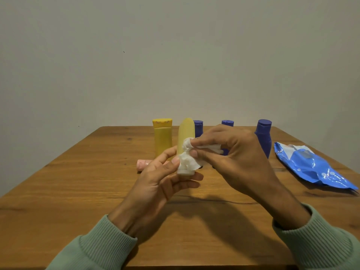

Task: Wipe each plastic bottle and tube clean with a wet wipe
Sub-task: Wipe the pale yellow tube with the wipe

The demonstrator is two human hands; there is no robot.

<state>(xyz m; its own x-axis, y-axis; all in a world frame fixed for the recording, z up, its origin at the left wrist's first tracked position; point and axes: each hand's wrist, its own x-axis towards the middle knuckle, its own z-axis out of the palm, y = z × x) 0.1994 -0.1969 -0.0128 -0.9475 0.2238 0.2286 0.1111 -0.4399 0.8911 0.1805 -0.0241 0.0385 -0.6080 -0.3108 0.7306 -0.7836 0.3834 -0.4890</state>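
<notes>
My left hand (161, 176) holds a pale yellow tube (186, 131) upright by its lower end above the table. A crumpled white wet wipe (187, 158) is wrapped against the tube's lower half, and my right hand (229, 152) pinches it between thumb and fingers. Behind stands a yellow bottle (162, 137). A pink tube (143, 164) lies on the table, partly hidden by my left hand. Three blue bottles stand further back: one (198, 127) behind the tube, one (227, 123) behind my right hand, one (263, 137) to the right.
A blue wet wipe pack (311, 168) lies at the right of the wooden table (78, 182). A plain wall rises behind the table's far edge. A thin dark cable (224, 200) runs across the tabletop under my hands.
</notes>
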